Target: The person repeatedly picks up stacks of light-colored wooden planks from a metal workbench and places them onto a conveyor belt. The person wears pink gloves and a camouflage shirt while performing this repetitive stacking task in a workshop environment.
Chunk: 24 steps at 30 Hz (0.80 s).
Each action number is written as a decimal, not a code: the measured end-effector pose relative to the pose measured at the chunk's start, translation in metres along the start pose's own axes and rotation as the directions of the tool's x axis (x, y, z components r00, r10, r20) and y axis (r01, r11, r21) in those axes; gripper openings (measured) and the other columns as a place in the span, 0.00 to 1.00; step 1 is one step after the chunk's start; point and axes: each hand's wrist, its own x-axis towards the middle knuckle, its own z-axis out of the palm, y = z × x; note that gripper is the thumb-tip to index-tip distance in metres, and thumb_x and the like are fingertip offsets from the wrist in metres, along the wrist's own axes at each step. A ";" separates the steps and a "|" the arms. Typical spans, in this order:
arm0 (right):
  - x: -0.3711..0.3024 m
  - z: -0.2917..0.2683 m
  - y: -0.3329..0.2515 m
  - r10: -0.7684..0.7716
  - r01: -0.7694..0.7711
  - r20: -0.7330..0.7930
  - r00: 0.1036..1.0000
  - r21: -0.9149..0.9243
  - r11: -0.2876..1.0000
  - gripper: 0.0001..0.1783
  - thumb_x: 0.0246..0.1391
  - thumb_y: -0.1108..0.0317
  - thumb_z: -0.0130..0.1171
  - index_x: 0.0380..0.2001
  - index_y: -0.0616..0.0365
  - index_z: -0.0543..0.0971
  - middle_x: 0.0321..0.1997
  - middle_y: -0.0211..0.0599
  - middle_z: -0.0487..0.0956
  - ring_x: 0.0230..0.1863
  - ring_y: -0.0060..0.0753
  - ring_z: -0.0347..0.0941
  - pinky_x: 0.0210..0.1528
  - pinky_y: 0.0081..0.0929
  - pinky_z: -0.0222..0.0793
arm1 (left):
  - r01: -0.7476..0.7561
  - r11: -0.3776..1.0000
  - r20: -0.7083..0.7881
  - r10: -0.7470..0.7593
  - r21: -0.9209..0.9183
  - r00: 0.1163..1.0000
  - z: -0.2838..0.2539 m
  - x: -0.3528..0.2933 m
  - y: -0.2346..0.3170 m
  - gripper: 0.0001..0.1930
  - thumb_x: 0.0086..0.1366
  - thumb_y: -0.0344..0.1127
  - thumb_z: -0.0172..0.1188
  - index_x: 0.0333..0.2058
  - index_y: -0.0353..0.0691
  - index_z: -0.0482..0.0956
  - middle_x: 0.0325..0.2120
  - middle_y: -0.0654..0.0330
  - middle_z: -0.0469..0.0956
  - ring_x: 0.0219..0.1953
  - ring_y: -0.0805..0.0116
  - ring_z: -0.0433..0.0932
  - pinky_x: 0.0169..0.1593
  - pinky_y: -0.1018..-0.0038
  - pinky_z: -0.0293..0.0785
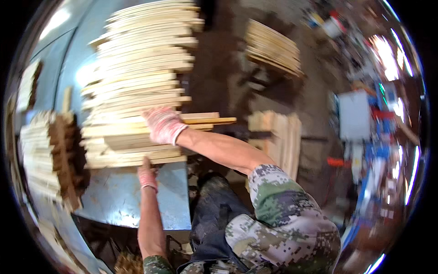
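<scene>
A long row of pale wooden strips (141,59) lies side by side on a blue metal table. My right hand (164,125), in a red-and-white knit glove, is over the near part of the row, its fingers bent down onto the strips. Beside its wrist, a few wooden strips (212,121) jut out to the right past the others. My left hand (147,176), gloved alike, is at the row's near edge, a digit stretched up against the nearest strip. Its other fingers are mostly hidden.
The blue table (169,192) shows bare metal near me. Another stack of strips (39,155) stands at the left. Beyond my right arm are a pile of boards (273,48) on a low stand and upright boards (287,141). A grey box (354,115) stands among clutter far right.
</scene>
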 end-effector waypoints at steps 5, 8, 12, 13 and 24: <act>-0.190 -0.109 0.018 0.303 -0.300 0.022 0.953 0.230 0.926 0.43 0.48 0.58 0.73 0.66 0.63 0.69 0.49 0.51 0.83 0.53 0.55 0.82 0.59 0.50 0.75 | 0.014 0.991 -0.118 0.002 0.135 0.993 0.002 0.019 -0.012 0.36 0.62 0.75 0.65 0.54 0.50 0.81 0.48 0.59 0.84 0.46 0.59 0.81 0.53 0.55 0.78; -0.317 -0.140 0.031 0.529 -0.452 -0.161 0.834 0.353 0.820 0.43 0.46 0.58 0.74 0.65 0.61 0.71 0.55 0.57 0.83 0.56 0.59 0.81 0.60 0.48 0.76 | 0.041 0.990 -0.101 -0.028 0.132 0.994 0.009 0.012 -0.004 0.37 0.63 0.73 0.66 0.54 0.45 0.78 0.49 0.61 0.80 0.50 0.61 0.78 0.55 0.54 0.76; -0.459 -0.172 0.040 0.840 -0.734 -0.253 0.479 0.409 0.542 0.36 0.48 0.51 0.72 0.60 0.54 0.77 0.49 0.54 0.85 0.52 0.55 0.84 0.55 0.47 0.79 | 0.028 0.983 -0.126 -0.004 0.184 0.992 0.008 0.020 -0.002 0.41 0.60 0.79 0.63 0.56 0.49 0.78 0.54 0.62 0.77 0.52 0.61 0.74 0.54 0.58 0.72; -0.496 -0.151 0.060 0.834 -0.721 -0.389 0.390 0.435 0.540 0.38 0.48 0.51 0.72 0.62 0.54 0.76 0.50 0.55 0.85 0.53 0.54 0.84 0.56 0.46 0.79 | 0.028 0.977 -0.129 -0.001 0.210 0.992 0.010 0.020 -0.001 0.42 0.60 0.80 0.63 0.55 0.50 0.78 0.51 0.64 0.78 0.48 0.62 0.75 0.50 0.59 0.72; -0.750 -0.009 0.246 0.952 -0.892 -0.201 -0.230 0.435 -0.124 0.53 0.48 0.55 0.79 0.75 0.52 0.65 0.69 0.52 0.77 0.69 0.50 0.75 0.70 0.39 0.69 | 0.000 0.959 -0.128 0.037 0.283 0.991 0.003 0.016 -0.001 0.48 0.61 0.83 0.58 0.67 0.52 0.74 0.57 0.60 0.80 0.53 0.63 0.78 0.49 0.60 0.77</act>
